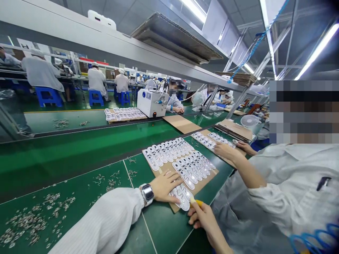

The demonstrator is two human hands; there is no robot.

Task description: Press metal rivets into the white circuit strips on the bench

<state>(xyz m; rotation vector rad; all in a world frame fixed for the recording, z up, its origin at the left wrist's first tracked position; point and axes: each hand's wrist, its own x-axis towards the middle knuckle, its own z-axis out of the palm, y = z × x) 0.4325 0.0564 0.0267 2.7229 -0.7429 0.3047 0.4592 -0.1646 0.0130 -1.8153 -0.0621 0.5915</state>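
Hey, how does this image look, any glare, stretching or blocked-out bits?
Head view: the overhead tube lights burn white, and the green strip throws back glossy reflections. Head view again: the wide lens seems to stretch the white sleeve, pixel blocks mask part of the nearest co-worker, and the left hand looks fairly crisp.

Small metal parts point(26, 223) lie strewn in loose clusters across a green workbench point(164, 227). Beside them, a cardboard sheet point(160, 171) bears rows of white oval pieces point(186, 177), with a second such sheet point(205, 133) farther along.
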